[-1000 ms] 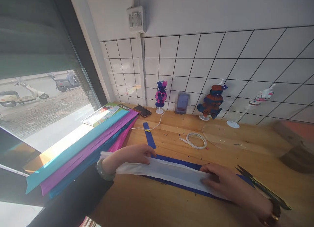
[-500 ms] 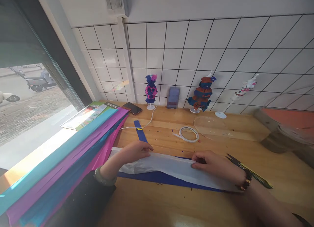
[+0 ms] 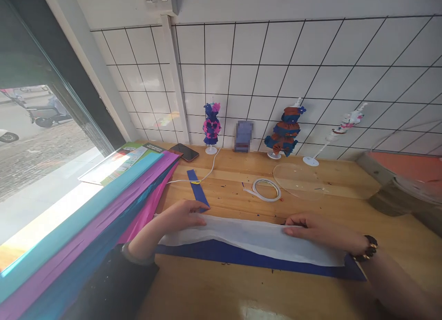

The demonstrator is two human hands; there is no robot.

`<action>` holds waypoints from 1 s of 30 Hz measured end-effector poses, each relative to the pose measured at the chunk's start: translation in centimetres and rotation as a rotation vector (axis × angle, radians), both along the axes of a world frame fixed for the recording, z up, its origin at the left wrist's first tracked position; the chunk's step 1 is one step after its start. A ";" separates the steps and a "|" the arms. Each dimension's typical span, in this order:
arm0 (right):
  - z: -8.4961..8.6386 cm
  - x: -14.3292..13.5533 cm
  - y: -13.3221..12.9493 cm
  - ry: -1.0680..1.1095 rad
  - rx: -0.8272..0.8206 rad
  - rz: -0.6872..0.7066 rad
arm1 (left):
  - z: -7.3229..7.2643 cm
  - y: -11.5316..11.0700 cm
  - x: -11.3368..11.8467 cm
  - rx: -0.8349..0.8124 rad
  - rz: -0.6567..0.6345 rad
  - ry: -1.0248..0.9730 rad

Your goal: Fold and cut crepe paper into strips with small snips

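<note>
A long white sheet (image 3: 241, 235) lies on a dark blue strip (image 3: 221, 253) across the front of the wooden table. My left hand (image 3: 184, 215) rests on the white sheet's left part, thumb and fingers bent around its far edge. At the right part, my right hand (image 3: 307, 227) pinches the far edge of the same sheet between thumb and fingers. The blue strip shows along the near side and at the right end. A short blue piece (image 3: 198, 192) lies just beyond my left hand.
Rolls of turquoise (image 3: 103, 200) and purple material lie at the left. Behind are a tape roll (image 3: 266, 190), a clear disc (image 3: 297, 181), a phone (image 3: 185, 152) with a cable nearby, and decorated stands (image 3: 283, 133) along the tiled wall. A brown bag (image 3: 390, 193) sits at the right.
My right hand has moved right along the sheet, and my left hand slightly left. More blue shows at the near side and right end. The yellow-handled scissors are no longer visible.
</note>
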State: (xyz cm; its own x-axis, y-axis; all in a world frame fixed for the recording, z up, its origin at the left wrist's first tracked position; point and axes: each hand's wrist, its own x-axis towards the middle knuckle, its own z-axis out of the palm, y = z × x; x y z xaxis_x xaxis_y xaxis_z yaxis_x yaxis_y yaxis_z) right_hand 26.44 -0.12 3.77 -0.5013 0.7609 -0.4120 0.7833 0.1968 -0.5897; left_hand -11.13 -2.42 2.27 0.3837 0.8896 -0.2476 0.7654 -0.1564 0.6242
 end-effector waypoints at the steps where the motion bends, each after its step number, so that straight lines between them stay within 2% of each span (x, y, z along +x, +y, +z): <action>1: 0.0 0.1 0.1 0.003 0.002 -0.007 | 0.0 0.0 -0.1 0.004 0.003 0.012; 8: -0.6 0.8 0.1 -0.031 0.034 -0.025 | -0.1 0.3 -0.7 0.049 0.001 0.095; 12: -1.2 2.1 -0.7 -0.030 0.037 -0.080 | -0.2 0.5 -1.4 0.060 0.023 0.140; 15: -1.7 3.6 -1.3 0.024 0.010 -0.166 | -0.2 0.5 -2.0 0.062 0.020 0.116; 21: -2.1 6.1 -2.3 0.121 -0.008 -0.451 | 0.3 0.0 -2.6 0.081 0.048 0.166; 24: -2.6 6.4 -2.3 0.119 0.048 -0.459 | 0.1 0.1 -2.9 0.101 0.011 0.186; 26: -3.1 6.4 -2.2 0.112 0.085 -0.436 | -0.2 0.1 -2.8 0.179 0.009 0.226; 30: -4.1 6.3 -2.0 0.144 0.155 -0.459 | -0.5 -0.3 -0.9 0.535 0.053 0.263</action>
